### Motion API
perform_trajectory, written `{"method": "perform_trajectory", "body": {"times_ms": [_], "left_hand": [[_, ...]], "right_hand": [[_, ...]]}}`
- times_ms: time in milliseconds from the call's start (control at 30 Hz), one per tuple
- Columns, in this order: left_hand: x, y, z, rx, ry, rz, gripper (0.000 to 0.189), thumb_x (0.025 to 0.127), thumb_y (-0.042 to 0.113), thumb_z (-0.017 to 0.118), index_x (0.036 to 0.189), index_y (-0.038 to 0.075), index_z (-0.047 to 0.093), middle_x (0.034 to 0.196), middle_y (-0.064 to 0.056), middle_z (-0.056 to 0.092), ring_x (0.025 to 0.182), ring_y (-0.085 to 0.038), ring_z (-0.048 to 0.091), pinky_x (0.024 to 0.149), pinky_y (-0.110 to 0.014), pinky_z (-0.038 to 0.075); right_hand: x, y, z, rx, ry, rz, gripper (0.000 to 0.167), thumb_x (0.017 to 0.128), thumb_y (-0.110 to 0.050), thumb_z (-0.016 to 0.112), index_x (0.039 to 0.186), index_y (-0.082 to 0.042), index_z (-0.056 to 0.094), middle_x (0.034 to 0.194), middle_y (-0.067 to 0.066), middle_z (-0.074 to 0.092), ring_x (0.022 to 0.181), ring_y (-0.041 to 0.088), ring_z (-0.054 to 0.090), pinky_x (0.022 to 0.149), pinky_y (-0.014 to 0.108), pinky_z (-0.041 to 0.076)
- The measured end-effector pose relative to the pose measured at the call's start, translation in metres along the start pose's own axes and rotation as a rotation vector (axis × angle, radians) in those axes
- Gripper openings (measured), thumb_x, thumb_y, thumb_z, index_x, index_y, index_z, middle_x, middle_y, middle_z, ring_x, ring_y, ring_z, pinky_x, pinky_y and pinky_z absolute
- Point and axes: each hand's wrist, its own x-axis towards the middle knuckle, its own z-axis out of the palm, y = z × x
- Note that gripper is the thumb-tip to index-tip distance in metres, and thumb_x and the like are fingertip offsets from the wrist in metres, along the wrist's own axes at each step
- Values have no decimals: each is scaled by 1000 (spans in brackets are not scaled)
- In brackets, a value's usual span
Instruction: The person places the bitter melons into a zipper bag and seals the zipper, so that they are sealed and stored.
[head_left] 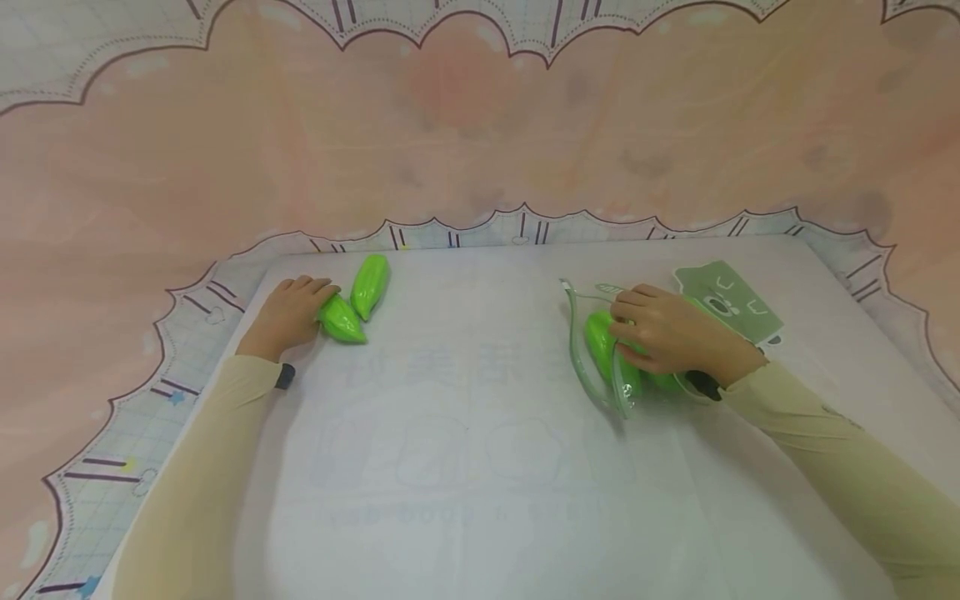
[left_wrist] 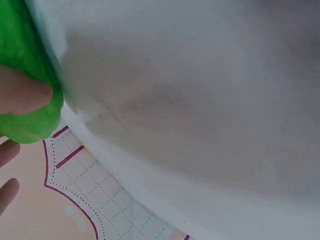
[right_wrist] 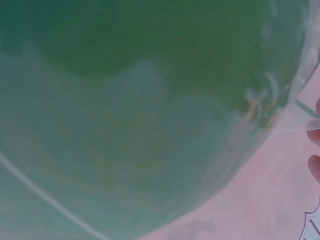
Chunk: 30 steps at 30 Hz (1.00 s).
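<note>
My left hand point(head_left: 288, 315) grips a glossy green pepper-like piece point(head_left: 342, 320) near the table's far left, its pointed end towards the middle. In the left wrist view the thumb lies across that green piece point(left_wrist: 30, 45). A second one, a longer green piece point(head_left: 371, 286), lies right beside it. At the right, my right hand point(head_left: 660, 329) pinches the edge of a clear bag with a green rim point(head_left: 577, 350). Its mouth gapes towards the left, and similar green pieces point(head_left: 600, 337) show inside. The right wrist view is mostly filled by the bag's see-through green side point(right_wrist: 125, 150).
A green bear-face print point(head_left: 731, 300) shows behind my right hand, at the bag's far end. White sheeting covers the table point(head_left: 450, 400). Beyond its edges hangs or lies a patterned pink cloth point(head_left: 450, 142) with a scalloped border.
</note>
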Motion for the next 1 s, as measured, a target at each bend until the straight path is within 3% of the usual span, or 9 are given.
{"method": "perform_trajectory", "body": {"times_ms": [500,1000], "left_hand": [[-4,-1,2,21,20,13,44,85,-4,53,129,-1,50,126,-22,56,119,-40,47,105,-55,35],[-5,-2,-2,-5,4,-5,44,82,-1,60,126,1,54,121,-23,56,117,-40,47,105,-55,34]], "right_hand": [[0,0,0,-8,-3,-6,13,70,-16,66,76,-6,61,78,7,60,77,24,55,72,39,49],[0,0,0,0,-9,-8,13,71,-16,65,77,-6,61,79,7,61,78,24,56,73,38,50]]}}
